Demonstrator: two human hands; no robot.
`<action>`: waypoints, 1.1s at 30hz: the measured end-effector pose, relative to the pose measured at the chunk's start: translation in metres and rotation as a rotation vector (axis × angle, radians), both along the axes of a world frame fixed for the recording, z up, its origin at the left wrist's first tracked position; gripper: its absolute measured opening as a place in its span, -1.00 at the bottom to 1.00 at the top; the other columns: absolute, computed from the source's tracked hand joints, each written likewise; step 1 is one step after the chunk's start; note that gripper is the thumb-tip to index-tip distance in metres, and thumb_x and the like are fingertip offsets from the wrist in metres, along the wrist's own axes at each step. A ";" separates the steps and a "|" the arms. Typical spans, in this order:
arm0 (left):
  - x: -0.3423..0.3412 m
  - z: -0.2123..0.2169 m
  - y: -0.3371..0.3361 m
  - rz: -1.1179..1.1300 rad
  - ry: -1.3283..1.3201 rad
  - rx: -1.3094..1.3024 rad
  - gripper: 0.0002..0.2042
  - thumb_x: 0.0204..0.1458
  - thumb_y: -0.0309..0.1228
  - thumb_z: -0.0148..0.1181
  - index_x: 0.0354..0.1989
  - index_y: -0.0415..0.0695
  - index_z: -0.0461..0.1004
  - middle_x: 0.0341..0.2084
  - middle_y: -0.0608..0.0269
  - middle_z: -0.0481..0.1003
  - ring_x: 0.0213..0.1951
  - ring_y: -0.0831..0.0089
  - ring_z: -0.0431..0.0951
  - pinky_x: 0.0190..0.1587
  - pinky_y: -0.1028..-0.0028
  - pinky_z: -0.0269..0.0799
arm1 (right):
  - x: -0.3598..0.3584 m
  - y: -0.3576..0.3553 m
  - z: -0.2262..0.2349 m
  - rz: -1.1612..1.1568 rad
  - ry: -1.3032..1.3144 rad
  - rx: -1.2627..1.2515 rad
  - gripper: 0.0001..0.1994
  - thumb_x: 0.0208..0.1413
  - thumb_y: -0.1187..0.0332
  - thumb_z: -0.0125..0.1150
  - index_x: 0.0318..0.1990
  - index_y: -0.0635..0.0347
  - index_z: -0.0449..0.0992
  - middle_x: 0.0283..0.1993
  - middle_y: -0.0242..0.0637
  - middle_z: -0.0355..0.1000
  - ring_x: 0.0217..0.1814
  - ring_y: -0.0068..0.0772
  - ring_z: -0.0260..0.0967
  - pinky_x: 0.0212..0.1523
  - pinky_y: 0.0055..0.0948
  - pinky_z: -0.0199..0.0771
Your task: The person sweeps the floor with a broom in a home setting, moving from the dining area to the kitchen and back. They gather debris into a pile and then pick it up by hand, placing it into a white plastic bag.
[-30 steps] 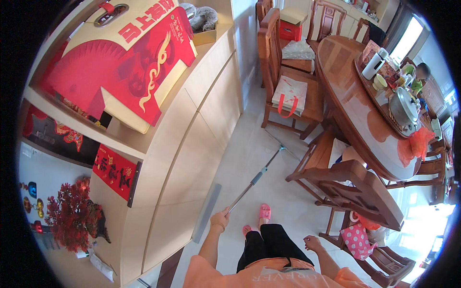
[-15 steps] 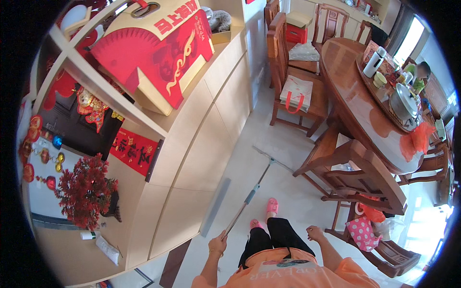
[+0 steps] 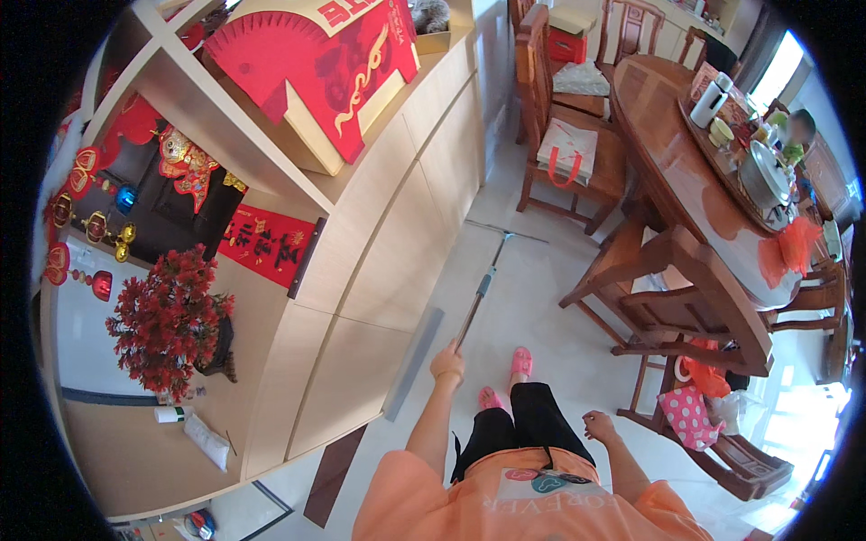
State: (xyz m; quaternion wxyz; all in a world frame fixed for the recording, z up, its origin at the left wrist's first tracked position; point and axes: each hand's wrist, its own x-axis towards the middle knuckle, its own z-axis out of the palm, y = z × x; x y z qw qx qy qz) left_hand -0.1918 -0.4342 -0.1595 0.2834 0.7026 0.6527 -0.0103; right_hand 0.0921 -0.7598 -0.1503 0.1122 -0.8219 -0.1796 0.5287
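My left hand (image 3: 447,362) is wrapped round the near end of a long-handled floor squeegee (image 3: 476,302) with a grey-green grip section. Its pole slopes away from me to a thin, wide crossbar (image 3: 507,235) lying on the pale tiles, between the cabinet and the dining chairs. My left arm reaches forward. By my right thigh hangs my right hand (image 3: 598,426), empty, its fingers loosely bent and a little apart. Pink slippers (image 3: 521,362) are on my feet, behind the crossbar.
A curved wooden cabinet (image 3: 361,361) runs along the left, with a red artificial plant (image 3: 171,320) and a red gift box (image 3: 316,72). On the right stand a round-ended table (image 3: 649,117) and wooden chairs (image 3: 672,298). A grey strip (image 3: 414,363) lies along the cabinet base. Someone sits beyond the table.
My left hand has pushed forward, and the squeegee's crossbar has slid farther from me and turned more crosswise. My right hand still hangs at my side. The whole view has shifted slightly.
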 end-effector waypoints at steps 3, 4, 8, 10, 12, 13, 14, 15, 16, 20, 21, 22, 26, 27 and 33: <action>0.007 -0.004 -0.008 0.028 0.035 -0.080 -0.66 0.06 -0.18 -0.10 0.04 0.18 0.33 -0.37 0.07 0.51 -0.28 0.07 0.50 -0.23 0.17 0.39 | -0.004 -0.020 0.007 -0.025 -0.031 -0.017 -0.75 0.07 0.32 -0.03 -0.18 0.25 0.47 -0.50 -0.17 0.45 -0.58 -0.37 0.46 -0.60 -0.45 0.52; 0.006 -0.007 -0.016 0.014 0.037 -0.075 -0.65 0.06 -0.18 -0.10 0.05 0.19 0.31 -0.37 0.07 0.51 -0.28 0.07 0.50 -0.23 0.16 0.39 | -0.004 -0.024 0.012 -0.030 -0.033 -0.034 -0.75 0.07 0.32 -0.03 -0.18 0.24 0.48 -0.50 -0.17 0.45 -0.58 -0.37 0.46 -0.60 -0.45 0.52; -0.028 -0.006 -0.077 0.023 0.065 -0.133 -0.63 0.06 -0.17 -0.10 0.09 0.22 0.27 -0.39 0.05 0.51 -0.30 0.06 0.51 -0.23 0.13 0.39 | -0.005 -0.044 0.005 0.080 -0.069 -0.051 -0.74 0.05 0.31 -0.03 -0.19 0.23 0.49 -0.49 -0.16 0.47 -0.57 -0.36 0.47 -0.56 -0.44 0.53; -0.045 -0.002 -0.119 0.028 0.063 -0.197 -0.62 0.06 -0.16 -0.10 0.10 0.22 0.26 -0.39 0.04 0.51 -0.31 0.05 0.51 -0.24 0.12 0.39 | 0.009 -0.072 -0.026 0.304 -0.218 0.026 -0.74 0.03 0.29 -0.03 -0.22 0.21 0.51 -0.51 -0.17 0.48 -0.57 -0.37 0.47 -0.52 -0.43 0.52; -0.065 0.003 -0.159 0.055 0.076 -0.234 -0.61 0.06 -0.15 -0.10 0.11 0.23 0.25 -0.40 0.03 0.51 -0.33 0.03 0.51 -0.25 0.12 0.39 | 0.019 -0.072 -0.045 0.407 -0.274 0.079 -0.74 0.03 0.29 -0.03 -0.23 0.21 0.51 -0.52 -0.18 0.48 -0.57 -0.37 0.47 -0.52 -0.43 0.52; -0.079 0.007 -0.185 0.076 0.092 -0.253 -0.61 0.06 -0.14 -0.10 0.11 0.24 0.25 -0.40 0.02 0.51 -0.34 0.02 0.51 -0.25 0.12 0.40 | 0.020 -0.074 -0.049 0.469 -0.293 0.105 -0.74 0.03 0.29 -0.04 -0.24 0.21 0.51 -0.52 -0.19 0.48 -0.57 -0.38 0.47 -0.51 -0.44 0.52; -0.090 0.011 -0.210 0.101 0.104 -0.268 -0.61 0.06 -0.13 -0.10 0.11 0.25 0.25 -0.41 0.02 0.51 -0.35 0.01 0.51 -0.26 0.12 0.40 | 0.023 -0.064 -0.046 0.411 -0.171 0.061 -0.75 0.04 0.29 -0.04 -0.23 0.21 0.49 -0.54 -0.20 0.46 -0.57 -0.38 0.47 -0.53 -0.43 0.51; -0.101 0.011 -0.236 0.125 0.106 -0.269 -0.61 0.06 -0.13 -0.10 0.11 0.27 0.25 -0.42 0.02 0.51 -0.35 0.00 0.51 -0.26 0.12 0.40 | 0.024 -0.057 -0.043 0.386 -0.113 0.059 -0.74 0.04 0.29 -0.05 -0.22 0.21 0.49 -0.54 -0.20 0.46 -0.57 -0.39 0.46 -0.54 -0.44 0.51; -0.113 0.013 -0.266 0.161 0.112 -0.264 -0.61 0.06 -0.12 -0.10 0.11 0.28 0.25 -0.42 0.01 0.51 -0.36 0.00 0.51 -0.27 0.12 0.41 | 0.019 -0.042 -0.029 0.372 -0.049 0.062 -0.74 0.05 0.29 -0.06 -0.21 0.21 0.48 -0.54 -0.20 0.45 -0.56 -0.39 0.46 -0.54 -0.44 0.51; -0.121 0.021 -0.369 0.300 0.087 -0.282 -0.62 0.04 -0.07 -0.07 0.09 0.32 0.29 -0.43 -0.02 0.51 -0.37 -0.04 0.50 -0.28 0.10 0.40 | 0.030 -0.027 -0.028 0.491 -0.012 0.114 -0.73 0.06 0.30 -0.07 -0.17 0.24 0.46 -0.52 -0.18 0.44 -0.56 -0.40 0.45 -0.54 -0.45 0.51; -0.120 0.026 -0.395 0.334 0.095 -0.317 -0.61 0.04 -0.06 -0.06 0.09 0.32 0.28 -0.43 -0.02 0.51 -0.37 -0.04 0.50 -0.28 0.10 0.40 | 0.033 -0.033 -0.030 0.549 -0.026 0.121 -0.73 0.06 0.31 -0.07 -0.17 0.24 0.46 -0.51 -0.18 0.44 -0.57 -0.41 0.45 -0.54 -0.45 0.50; -0.124 0.031 -0.424 0.360 0.110 -0.306 -0.61 0.04 -0.06 -0.06 0.09 0.33 0.28 -0.45 -0.01 0.51 -0.38 -0.03 0.50 -0.30 0.12 0.41 | 0.033 -0.041 -0.030 0.564 -0.032 0.125 -0.73 0.05 0.29 -0.08 -0.19 0.21 0.47 -0.50 -0.18 0.46 -0.58 -0.37 0.45 -0.48 -0.42 0.50; -0.140 0.041 -0.533 0.443 0.132 -0.332 -0.62 0.05 -0.05 -0.07 0.09 0.35 0.29 -0.45 0.04 0.52 -0.38 0.01 0.50 -0.30 0.14 0.41 | 0.024 -0.074 -0.020 0.757 -0.076 0.123 -0.72 0.03 0.23 -0.10 -0.23 0.14 0.51 -0.40 -0.16 0.49 -0.49 -0.21 0.46 -0.27 -0.29 0.46; -0.144 0.044 -0.562 0.466 0.135 -0.344 -0.63 0.05 -0.06 -0.07 0.09 0.37 0.28 -0.45 0.05 0.52 -0.37 0.03 0.51 -0.30 0.15 0.41 | 0.023 -0.089 -0.019 0.837 -0.088 0.104 -0.72 0.03 0.22 -0.09 -0.24 0.12 0.51 -0.37 -0.15 0.49 -0.43 -0.17 0.47 -0.23 -0.26 0.45; -0.165 0.065 -0.658 0.541 0.115 -0.351 -0.63 0.06 -0.08 -0.07 0.09 0.37 0.28 -0.40 0.11 0.52 -0.33 0.09 0.51 -0.26 0.17 0.41 | -0.003 -0.168 -0.042 1.186 -0.108 0.196 -0.73 0.03 0.31 -0.11 -0.23 0.22 0.49 -0.59 -0.21 0.45 -0.63 -0.41 0.42 -0.52 -0.40 0.45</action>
